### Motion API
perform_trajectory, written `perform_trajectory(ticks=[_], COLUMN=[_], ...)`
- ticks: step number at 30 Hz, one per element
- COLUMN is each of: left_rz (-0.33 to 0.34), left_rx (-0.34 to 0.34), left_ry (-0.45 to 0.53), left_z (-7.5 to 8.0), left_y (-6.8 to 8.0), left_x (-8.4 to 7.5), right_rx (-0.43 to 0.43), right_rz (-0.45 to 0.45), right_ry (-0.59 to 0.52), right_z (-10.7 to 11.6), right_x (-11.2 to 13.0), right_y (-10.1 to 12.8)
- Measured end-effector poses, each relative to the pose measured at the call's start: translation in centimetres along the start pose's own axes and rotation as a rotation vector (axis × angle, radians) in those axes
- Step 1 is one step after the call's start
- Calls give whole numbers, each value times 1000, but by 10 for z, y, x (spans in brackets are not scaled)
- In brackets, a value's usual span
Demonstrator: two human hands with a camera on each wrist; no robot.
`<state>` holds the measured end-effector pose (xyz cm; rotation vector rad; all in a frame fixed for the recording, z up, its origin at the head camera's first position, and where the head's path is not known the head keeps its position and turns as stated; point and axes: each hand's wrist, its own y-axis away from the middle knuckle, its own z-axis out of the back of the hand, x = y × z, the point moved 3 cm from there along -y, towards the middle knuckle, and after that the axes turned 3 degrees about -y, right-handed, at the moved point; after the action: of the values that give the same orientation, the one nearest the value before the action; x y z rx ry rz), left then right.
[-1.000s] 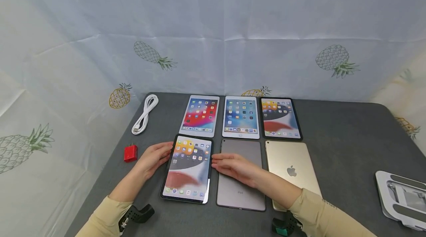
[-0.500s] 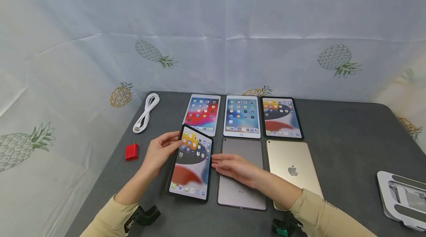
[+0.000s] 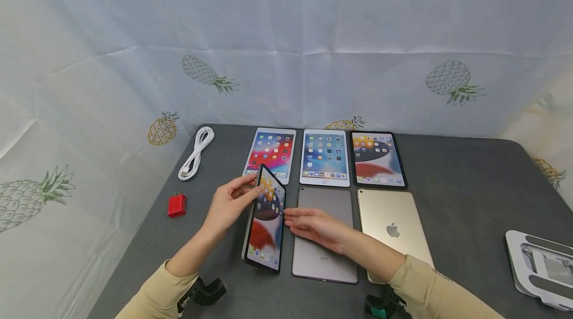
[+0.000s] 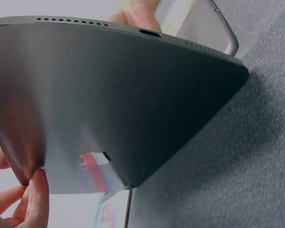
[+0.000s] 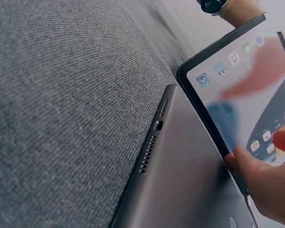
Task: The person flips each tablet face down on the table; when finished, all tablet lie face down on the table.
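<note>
On a grey counter (image 3: 470, 184) hung round with pineapple-print sheeting, a coiled white cable (image 3: 195, 154) and a red charger plug (image 3: 176, 205) lie at far left, well apart from the rows of tablets. Next in, the left hand (image 3: 230, 204) pinches the far left edge of a black tablet (image 3: 266, 219), thumb on the lit screen and fingers (image 4: 35, 199) curled behind its dark back; the tablet stands tilted on its right long edge, its left edge lifted clear of the counter, long axis running away from the person and screen turned toward the right hand. The right hand (image 3: 315, 225) rests on a face-down grey tablet (image 3: 324, 254) just beside it, fingers (image 5: 256, 175) straight and together, tips against the lower edge of the tilted tablet, seemingly steadying it, though the contact is partly hidden in the wrist view. Both hands are on the black tablet, the left hand bearing the lift. Beyond them three tablets lie screen-up in a row: a white one with red wallpaper (image 3: 271, 154), a white one with blue wallpaper (image 3: 325, 157) and a black-framed one (image 3: 377, 159). To the right a gold tablet (image 3: 394, 224) lies face down, and a silver folding stand (image 3: 543, 266) sits at the counter's right edge. No containers are in view.
</note>
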<state>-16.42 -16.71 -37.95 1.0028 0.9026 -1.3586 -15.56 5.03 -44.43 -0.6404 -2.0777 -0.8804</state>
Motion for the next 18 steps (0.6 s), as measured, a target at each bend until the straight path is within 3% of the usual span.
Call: perform_trajectory(ticks=[5, 12, 18], left_rz=[-5, -16, -35], left_rx=[11, 14, 30], left_ry=[10, -4, -20], left_z=[-6, -10, -14], left_y=[-1, 0, 4], left_x=[-1, -2, -5], right_rx=[-46, -224, -337], right_rz=[57, 296, 418], right_ry=[108, 383, 562], right_z=[1, -7, -15], right_x=[4, 38, 63], right_y=[-2, -11, -20])
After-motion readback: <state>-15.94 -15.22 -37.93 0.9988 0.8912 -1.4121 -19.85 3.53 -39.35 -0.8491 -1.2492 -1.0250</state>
